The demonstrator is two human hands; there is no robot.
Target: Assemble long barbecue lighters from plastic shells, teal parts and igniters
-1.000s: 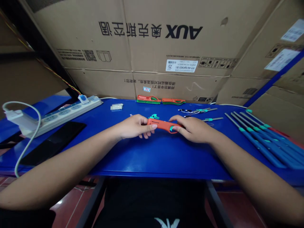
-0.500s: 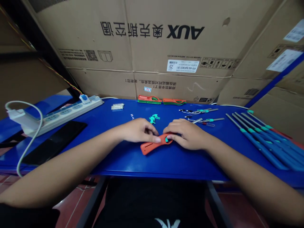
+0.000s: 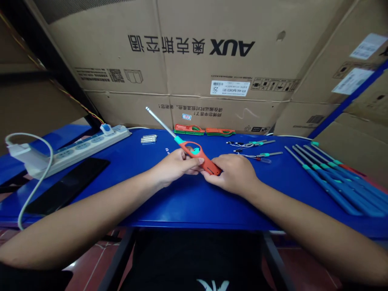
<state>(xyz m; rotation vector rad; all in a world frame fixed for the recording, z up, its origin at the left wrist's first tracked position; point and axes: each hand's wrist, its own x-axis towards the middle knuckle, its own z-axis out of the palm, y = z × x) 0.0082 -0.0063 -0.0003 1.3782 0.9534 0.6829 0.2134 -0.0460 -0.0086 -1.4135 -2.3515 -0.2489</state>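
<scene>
Head view: the left grip (image 3: 174, 167) and right grip (image 3: 232, 173) are closing around an orange lighter (image 3: 207, 163), its long metal nozzle (image 3: 160, 122) now sticking out past the left grip, unlike the earlier bare shell.

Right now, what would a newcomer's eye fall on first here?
The eye goes first to the orange long-nosed utility lighter, held between the left hand and right hand at the middle of the blue table, its metal tube pointing away. Next come the AUX cardboard carton filling the back, and the long blue rods with teal collars at the table's right.
</scene>
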